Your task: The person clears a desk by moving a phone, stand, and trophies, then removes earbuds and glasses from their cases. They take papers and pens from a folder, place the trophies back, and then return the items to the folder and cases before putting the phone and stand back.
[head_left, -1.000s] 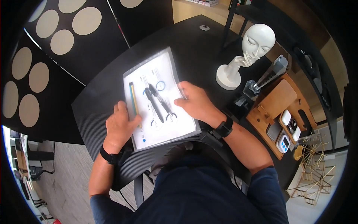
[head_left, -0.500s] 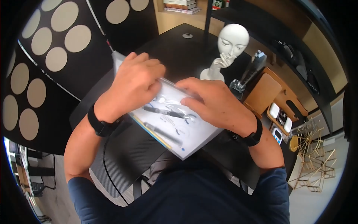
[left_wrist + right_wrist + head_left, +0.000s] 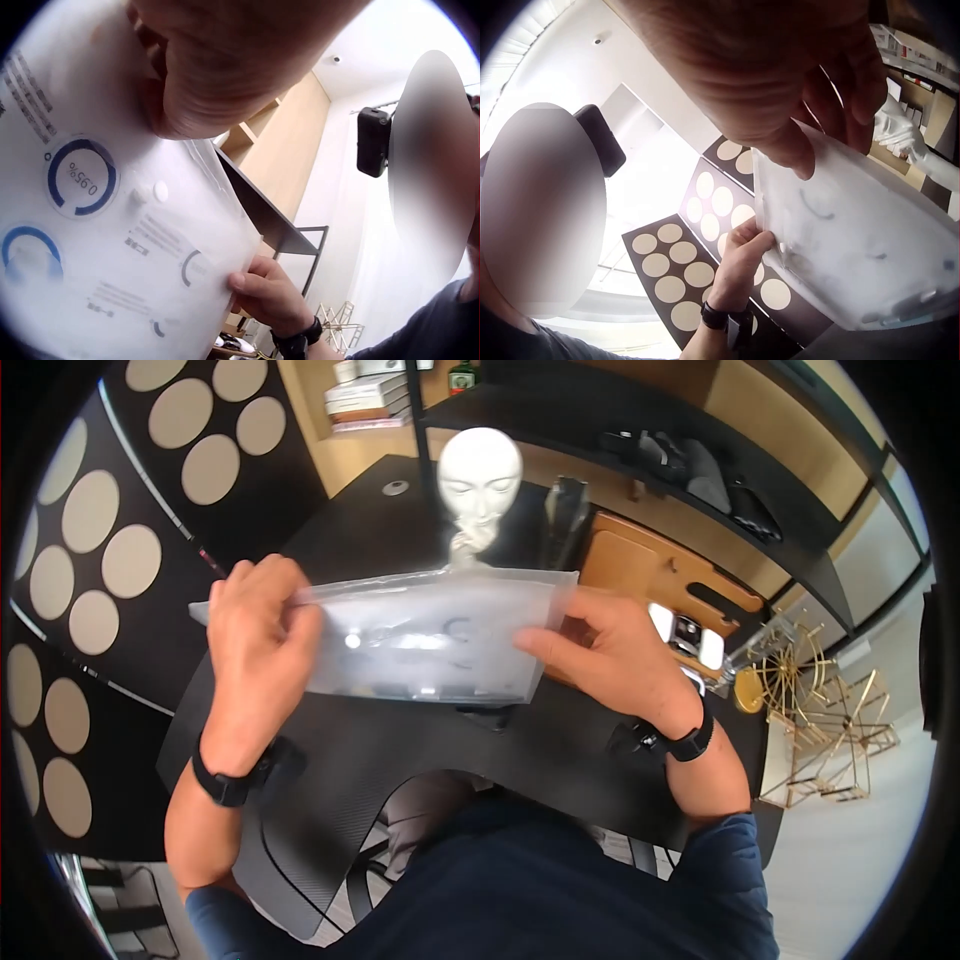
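Pouch: flat, frosted translucent plastic, rectangular, held up off the black desk at chest height, long axis running left to right, face toward the person; a printed sheet with blue ring charts and dim pen shapes show through it. Left hand pinches its left end, thumb and fingers curled over the edge. Right hand pinches the right end likewise.
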A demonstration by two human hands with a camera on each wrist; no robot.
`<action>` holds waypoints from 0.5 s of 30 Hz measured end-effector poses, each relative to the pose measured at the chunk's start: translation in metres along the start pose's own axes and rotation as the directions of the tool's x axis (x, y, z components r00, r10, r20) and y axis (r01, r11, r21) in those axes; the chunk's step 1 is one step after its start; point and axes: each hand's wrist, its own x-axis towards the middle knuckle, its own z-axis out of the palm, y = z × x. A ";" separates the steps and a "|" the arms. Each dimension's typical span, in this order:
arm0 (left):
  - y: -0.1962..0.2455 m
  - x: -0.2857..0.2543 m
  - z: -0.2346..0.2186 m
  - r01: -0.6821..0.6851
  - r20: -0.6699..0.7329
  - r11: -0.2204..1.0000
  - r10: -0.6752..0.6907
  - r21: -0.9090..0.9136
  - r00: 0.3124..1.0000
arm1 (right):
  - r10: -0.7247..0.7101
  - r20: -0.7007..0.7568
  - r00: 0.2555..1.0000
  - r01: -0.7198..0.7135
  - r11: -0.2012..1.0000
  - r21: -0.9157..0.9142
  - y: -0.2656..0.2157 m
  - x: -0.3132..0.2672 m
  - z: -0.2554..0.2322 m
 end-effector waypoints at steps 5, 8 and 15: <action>0.031 0.051 -0.020 -0.056 -0.100 0.988 0.042 -0.145 0.994 | -0.015 -0.115 0.993 0.017 1.000 0.022 -0.008 -0.020 -0.030; 0.029 0.126 -0.031 -0.044 -0.008 0.979 0.043 -0.198 0.999 | -0.105 -0.254 0.961 0.120 0.992 0.043 0.004 -0.023 -0.050; 0.089 0.294 0.017 -0.413 -0.208 0.906 0.423 0.089 0.882 | 0.148 -0.451 0.880 -0.010 0.956 0.295 -0.009 -0.005 -0.098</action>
